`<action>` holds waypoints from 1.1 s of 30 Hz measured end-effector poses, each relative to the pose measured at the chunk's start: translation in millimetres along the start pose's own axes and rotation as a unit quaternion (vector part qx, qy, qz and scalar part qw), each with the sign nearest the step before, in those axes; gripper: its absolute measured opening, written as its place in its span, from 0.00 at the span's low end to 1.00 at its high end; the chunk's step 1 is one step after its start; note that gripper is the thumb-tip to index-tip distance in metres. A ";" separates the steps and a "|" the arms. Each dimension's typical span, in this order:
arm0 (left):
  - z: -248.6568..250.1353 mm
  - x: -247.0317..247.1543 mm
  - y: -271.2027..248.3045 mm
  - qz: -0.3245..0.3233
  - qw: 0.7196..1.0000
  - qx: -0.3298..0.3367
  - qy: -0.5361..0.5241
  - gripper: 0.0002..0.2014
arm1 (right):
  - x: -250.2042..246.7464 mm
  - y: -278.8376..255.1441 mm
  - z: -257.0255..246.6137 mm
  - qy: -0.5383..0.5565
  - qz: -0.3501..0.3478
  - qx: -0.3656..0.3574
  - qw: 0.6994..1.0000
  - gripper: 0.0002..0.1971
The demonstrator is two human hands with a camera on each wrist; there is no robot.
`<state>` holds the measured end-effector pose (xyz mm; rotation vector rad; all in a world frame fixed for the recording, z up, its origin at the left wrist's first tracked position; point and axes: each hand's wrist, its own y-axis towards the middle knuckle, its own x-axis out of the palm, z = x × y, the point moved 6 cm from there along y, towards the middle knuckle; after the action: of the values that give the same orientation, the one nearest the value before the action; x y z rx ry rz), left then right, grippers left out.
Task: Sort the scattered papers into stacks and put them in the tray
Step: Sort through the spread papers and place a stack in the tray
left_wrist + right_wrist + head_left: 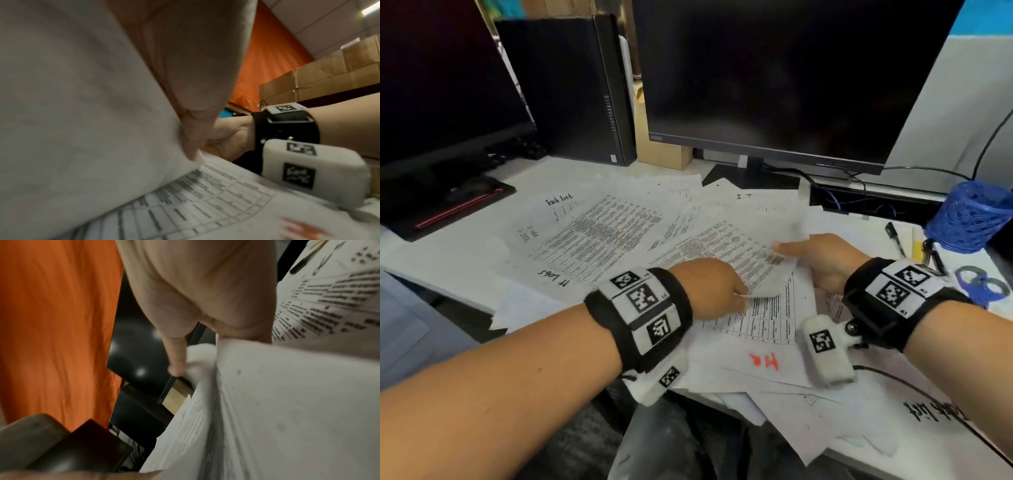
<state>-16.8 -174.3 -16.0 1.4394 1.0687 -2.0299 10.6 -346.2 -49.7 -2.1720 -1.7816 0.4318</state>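
Left hand (717, 291) pinches the near corner of a printed sheet (726, 253), thumb on top, corner curling up off the pile. Right hand (825, 260) grips the same sheet's far right edge, thumb over it, fingers hidden underneath. So one sheet, two hands, lifting off the scattered papers (599, 233) spread over the desk (893, 438). Handling guess: single sheet is light, floppy, sags between grips, creases or tears easily; take it at opposite edges as now, or slide it flat. Sheets look slick against each other, so the one below may drag along. Count: roughly a dozen overlapping papers, exact number can't be told; handwritten headings "Task List", "IT", "IT Logs", red "HR" (764, 361) suggest about four stacks. No tray visible in any view. Beyond: two monitors, one blue pen cup (969, 219).
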 end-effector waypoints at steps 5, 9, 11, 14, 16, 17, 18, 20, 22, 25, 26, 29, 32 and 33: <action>-27.6 -13.0 -4.2 -0.048 0.985 -0.071 -0.151 0.31 | -29.5 20.8 -1.9 -0.183 0.086 -0.008 0.979 0.04; -97.3 -41.4 -8.9 0.015 0.985 -0.172 -0.021 0.27 | -70.9 31.6 0.0 -0.254 0.119 0.014 0.960 0.08; -138.6 -42.2 -13.8 0.005 0.971 -0.239 -0.007 0.29 | -81.2 30.8 0.7 -0.254 0.129 0.027 0.958 0.09; -192.0 -28.6 -22.5 -0.051 0.946 -0.319 0.004 0.33 | -79.5 25.7 5.5 -0.192 0.120 0.080 0.971 0.12; -210.2 -17.6 -27.0 -0.091 0.936 -0.338 0.033 0.35 | -63.3 24.1 10.3 -0.120 0.087 0.110 0.983 0.05; -211.6 -15.1 -28.4 -0.100 0.935 -0.338 0.037 0.34 | -53.1 24.2 12.5 -0.086 0.070 0.121 0.986 0.03; -209.3 -13.8 -29.4 -0.103 0.935 -0.337 0.042 0.33 | -43.3 25.3 14.6 -0.059 0.052 0.130 0.988 0.06; -197.0 -14.0 -27.9 -0.098 0.941 -0.320 0.051 0.29 | -23.3 26.9 15.5 -0.032 0.027 0.134 0.990 0.13; -180.5 -13.1 -23.3 -0.079 0.954 -0.285 0.050 0.25 | -5.5 28.9 13.9 -0.016 0.003 0.135 0.991 0.11; -163.5 -13.4 -17.9 -0.067 0.970 -0.231 0.031 0.22 | 15.6 32.4 11.2 -0.008 -0.026 0.121 0.992 0.11; -163.4 -14.1 -17.2 -0.075 0.971 -0.225 0.022 0.23 | 21.2 31.5 11.2 -0.013 -0.037 0.117 0.992 0.12; -183.1 -21.1 -19.7 -0.054 0.962 -0.269 0.002 0.26 | 28.7 33.8 13.5 -0.022 -0.045 0.112 0.992 0.15; -215.9 -20.6 -25.3 -0.016 0.928 -0.372 -0.022 0.32 | 30.2 32.9 12.1 -0.023 -0.036 0.114 0.993 0.17; -222.7 -18.1 -25.1 -0.008 0.920 -0.387 -0.055 0.31 | 30.4 33.1 11.9 -0.018 -0.033 0.118 0.992 0.18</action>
<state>104.3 14.8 -27.2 0.8835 1.5849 -1.3941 40.9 -322.0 -75.4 -1.9488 -1.7193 0.6355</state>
